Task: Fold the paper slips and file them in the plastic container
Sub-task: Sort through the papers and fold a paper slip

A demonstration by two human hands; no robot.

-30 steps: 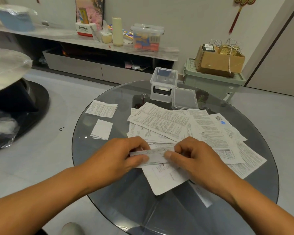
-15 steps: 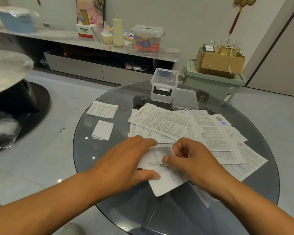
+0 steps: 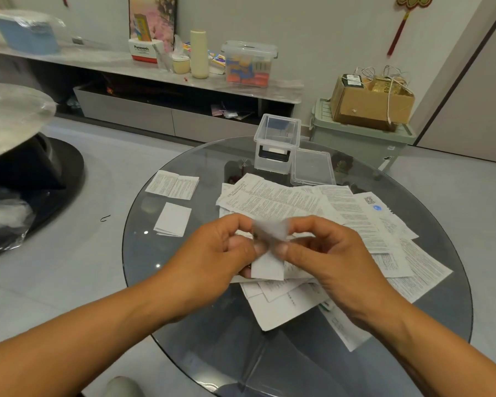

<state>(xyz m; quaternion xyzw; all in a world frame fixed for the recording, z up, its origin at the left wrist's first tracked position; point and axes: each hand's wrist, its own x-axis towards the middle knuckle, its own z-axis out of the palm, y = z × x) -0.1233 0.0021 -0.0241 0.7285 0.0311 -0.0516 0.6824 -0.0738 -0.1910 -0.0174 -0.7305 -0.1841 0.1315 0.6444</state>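
both hands meet at the centre of the frame above the glass table (image 3: 166, 282), the left hand (image 3: 226, 247) and right hand (image 3: 324, 250) each pinching one paper slip (image 3: 268, 253) between thumb and curled fingers. its upper part is motion-blurred, its long axis running top to bottom of the frame, lower edge hanging over the loose pile of slips (image 3: 341, 213). two folded slips (image 3: 172, 202) lie at mid-left, and the open plastic container (image 3: 277, 143) stands above centre with its lid (image 3: 312, 170) just beside it
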